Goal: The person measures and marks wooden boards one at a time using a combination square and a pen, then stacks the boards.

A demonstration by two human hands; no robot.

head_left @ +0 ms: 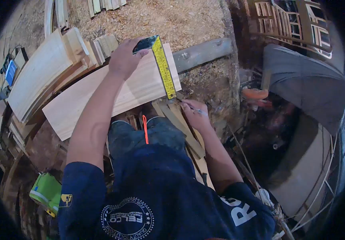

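A pale, curved wooden board (96,96) lies across in front of my legs. Over its right end runs the yellow marked blade of a try square (164,70), whose dark handle sits at the board's far edge. My left hand (125,58) is closed around that handle, with the forearm reaching over the board. Beyond the board's near edge, my right hand (196,115) pinches a slim pen (196,110). Its tip is close to the lower end of the blade; whether it touches the wood I cannot tell.
Several curved boards (40,76) are stacked at the left. A grey beam (204,54) lies beyond the board's right end, among wood shavings (172,20). Narrow wood strips (190,144) lie below my right hand. A green box-like object (46,192) is at lower left, and a grey sheet (300,80) hangs right.
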